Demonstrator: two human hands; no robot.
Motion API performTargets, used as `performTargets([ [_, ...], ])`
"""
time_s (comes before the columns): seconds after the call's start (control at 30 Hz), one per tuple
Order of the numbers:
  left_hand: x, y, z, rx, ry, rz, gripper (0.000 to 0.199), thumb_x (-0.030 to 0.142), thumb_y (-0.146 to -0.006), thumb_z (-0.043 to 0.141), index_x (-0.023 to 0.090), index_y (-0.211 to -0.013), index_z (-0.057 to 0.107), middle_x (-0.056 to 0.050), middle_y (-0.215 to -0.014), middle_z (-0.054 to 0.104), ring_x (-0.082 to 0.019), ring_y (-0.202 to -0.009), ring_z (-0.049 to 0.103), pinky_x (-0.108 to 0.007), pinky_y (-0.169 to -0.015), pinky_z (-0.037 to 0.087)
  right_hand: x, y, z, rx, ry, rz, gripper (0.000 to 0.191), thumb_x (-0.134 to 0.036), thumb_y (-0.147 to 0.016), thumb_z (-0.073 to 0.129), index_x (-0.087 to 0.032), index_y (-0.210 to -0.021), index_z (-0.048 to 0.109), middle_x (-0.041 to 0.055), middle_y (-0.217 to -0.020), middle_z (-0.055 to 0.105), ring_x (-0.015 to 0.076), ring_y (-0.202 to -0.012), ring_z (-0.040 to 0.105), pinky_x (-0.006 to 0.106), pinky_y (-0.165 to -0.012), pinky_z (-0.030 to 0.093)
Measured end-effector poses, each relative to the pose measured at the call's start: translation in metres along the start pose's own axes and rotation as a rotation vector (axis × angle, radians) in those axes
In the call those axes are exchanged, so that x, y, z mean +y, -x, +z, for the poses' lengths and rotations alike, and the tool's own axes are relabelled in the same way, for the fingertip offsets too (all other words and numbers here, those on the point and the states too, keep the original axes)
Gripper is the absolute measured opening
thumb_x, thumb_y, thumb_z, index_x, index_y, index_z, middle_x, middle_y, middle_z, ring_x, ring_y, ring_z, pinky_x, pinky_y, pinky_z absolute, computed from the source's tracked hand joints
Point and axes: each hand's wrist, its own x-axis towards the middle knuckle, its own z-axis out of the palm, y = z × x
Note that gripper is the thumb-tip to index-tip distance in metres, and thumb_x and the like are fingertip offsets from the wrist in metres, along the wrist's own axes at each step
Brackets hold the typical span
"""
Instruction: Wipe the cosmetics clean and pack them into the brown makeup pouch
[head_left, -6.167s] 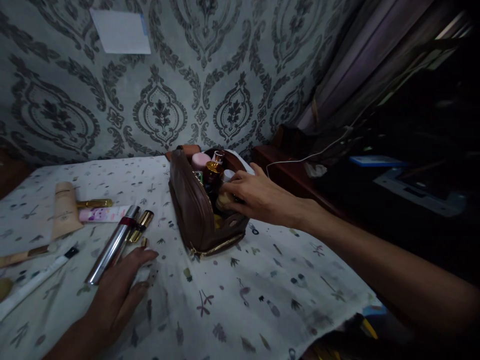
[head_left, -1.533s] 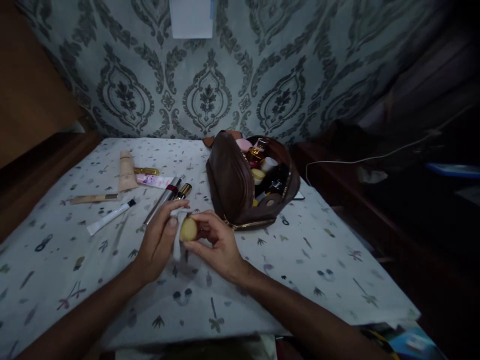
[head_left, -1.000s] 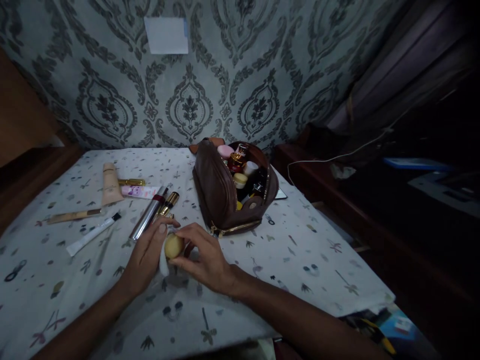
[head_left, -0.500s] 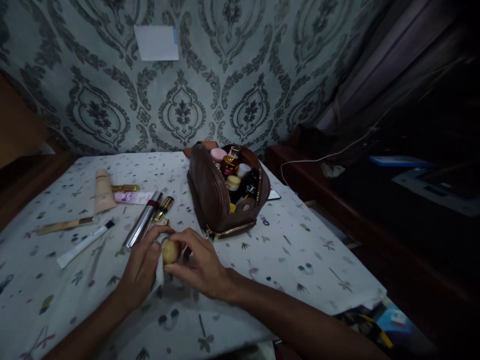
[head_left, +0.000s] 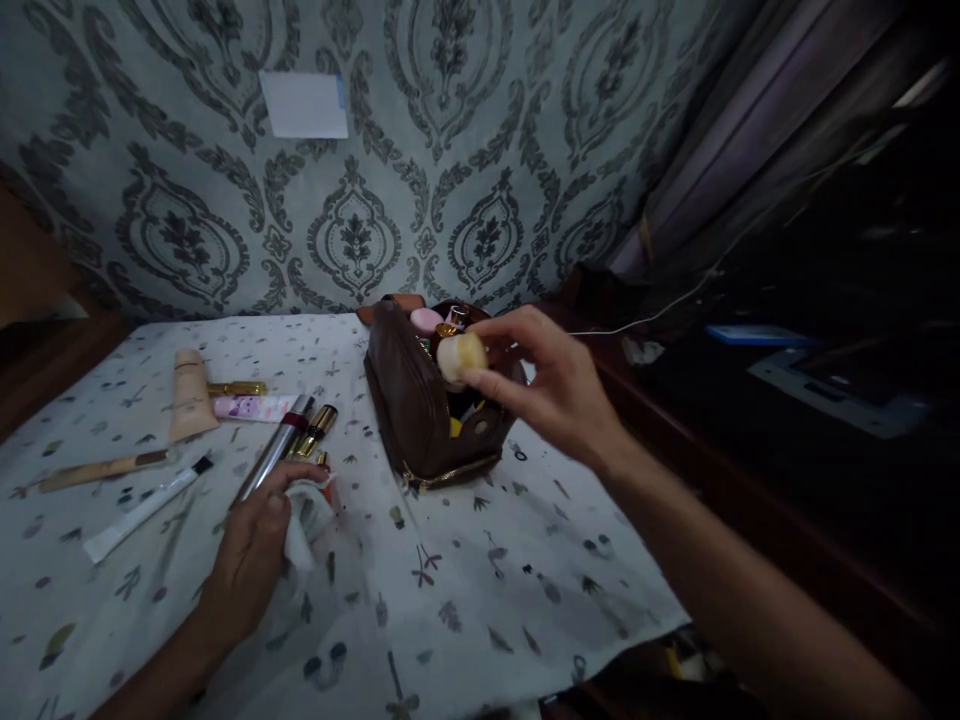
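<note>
My right hand (head_left: 559, 390) pinches a small pale jar with a yellow lid (head_left: 471, 352) between thumb and fingers, over the mouth of a brown cosmetic bag (head_left: 409, 405). The bag stands unzipped, and a pink round lid (head_left: 426, 320) and several bottles show inside; the hand and jar hide part of its contents. My left hand (head_left: 247, 550) is closed on a crumpled white tissue (head_left: 306, 520) above the table. Beside its fingers lies a silver tube with a dark red band (head_left: 274, 450). A small reddish-orange item (head_left: 328, 490) shows partly behind the tissue.
On the patterned tablecloth (head_left: 465, 580), left of the bag, lie a beige tube (head_left: 190, 395), a purple-and-white tube (head_left: 255, 408), a gold-capped tube (head_left: 319, 428), a brush (head_left: 105, 468) and a thin white tube (head_left: 146, 510). The patterned wall (head_left: 352, 230) rises behind.
My hands have come apart. The right one has carried the yellow-lidded jar up and right to the bag's mouth, while the left one stays low with the tissue. The view has shifted slightly.
</note>
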Motion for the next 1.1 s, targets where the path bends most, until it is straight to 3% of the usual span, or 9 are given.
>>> performTargets([
  [0.13, -0.004, 0.003, 0.003, -0.026, -0.032, 0.057, 0.049, 0.060, -0.092, 0.042, 0.022, -0.098, 0.072, -0.006, -0.095, 0.073, -0.027, -0.091, 0.066, -0.038, -0.086, 0.053, 0.038, -0.025, -0.022, -0.186, 0.246, 0.012, 0.023, -0.036, -0.084, 0.071, -0.018, -0.099, 0.070, 0.0048, -0.089, 0.064, 0.0193, -0.081, 0.059, 0.030, -0.071, 0.044],
  [0.3, -0.002, 0.008, 0.009, -0.030, -0.042, 0.041, 0.048, 0.061, -0.093, 0.040, 0.023, -0.101, 0.070, -0.004, -0.106, 0.072, -0.028, -0.104, 0.064, -0.039, -0.098, 0.048, 0.056, -0.031, -0.012, -0.419, 0.487, 0.013, 0.022, -0.031, -0.084, 0.069, -0.015, -0.100, 0.071, 0.0077, -0.093, 0.067, 0.0227, -0.088, 0.058, 0.033, -0.079, 0.039],
  [0.43, -0.001, 0.009, 0.011, -0.028, -0.035, 0.032, 0.049, 0.062, -0.093, 0.041, 0.024, -0.102, 0.070, -0.004, -0.109, 0.072, -0.029, -0.109, 0.063, -0.039, -0.098, 0.047, 0.061, -0.031, -0.003, -0.476, 0.584, 0.006, 0.025, -0.032, -0.088, 0.066, -0.015, -0.105, 0.070, 0.0111, -0.100, 0.068, 0.0255, -0.093, 0.058, 0.034, -0.081, 0.037],
  [0.7, -0.005, 0.011, 0.011, -0.073, -0.073, 0.086, 0.048, 0.061, -0.094, 0.042, 0.024, -0.104, 0.071, -0.004, -0.108, 0.073, -0.028, -0.108, 0.065, -0.035, -0.093, 0.048, 0.068, -0.030, 0.003, -0.483, 0.659, 0.051, 0.026, -0.032, -0.088, 0.068, -0.017, -0.109, 0.070, 0.0107, -0.104, 0.070, 0.0269, -0.095, 0.056, 0.034, -0.078, 0.035],
  [0.9, -0.004, 0.012, 0.012, -0.074, -0.070, 0.067, 0.049, 0.061, -0.094, 0.042, 0.023, -0.104, 0.070, -0.005, -0.108, 0.074, -0.028, -0.110, 0.065, -0.037, -0.099, 0.047, 0.073, -0.025, 0.007, -0.381, 0.624, 0.016, 0.024, -0.032, -0.089, 0.067, -0.017, -0.107, 0.068, 0.0107, -0.104, 0.069, 0.0267, -0.096, 0.056, 0.035, -0.080, 0.037],
  [1.0, -0.001, 0.011, 0.010, -0.104, -0.070, 0.081, 0.047, 0.059, -0.094, 0.043, 0.022, -0.103, 0.070, -0.005, -0.102, 0.073, -0.027, -0.099, 0.066, -0.037, -0.091, 0.049, 0.073, -0.021, 0.006, -0.341, 0.554, -0.016, 0.022, -0.030, -0.089, 0.066, -0.016, -0.105, 0.069, 0.0107, -0.100, 0.070, 0.0267, -0.094, 0.057, 0.037, -0.081, 0.039],
  [1.1, 0.004, 0.008, 0.007, -0.136, -0.052, 0.118, 0.046, 0.057, -0.096, 0.041, 0.021, -0.101, 0.070, -0.006, -0.100, 0.073, -0.026, -0.096, 0.065, -0.035, -0.084, 0.050, 0.061, -0.016, 0.007, -0.196, 0.489, -0.070, 0.018, -0.030, -0.092, 0.061, -0.018, -0.103, 0.069, 0.0112, -0.098, 0.070, 0.0272, -0.091, 0.058, 0.041, -0.081, 0.042],
])
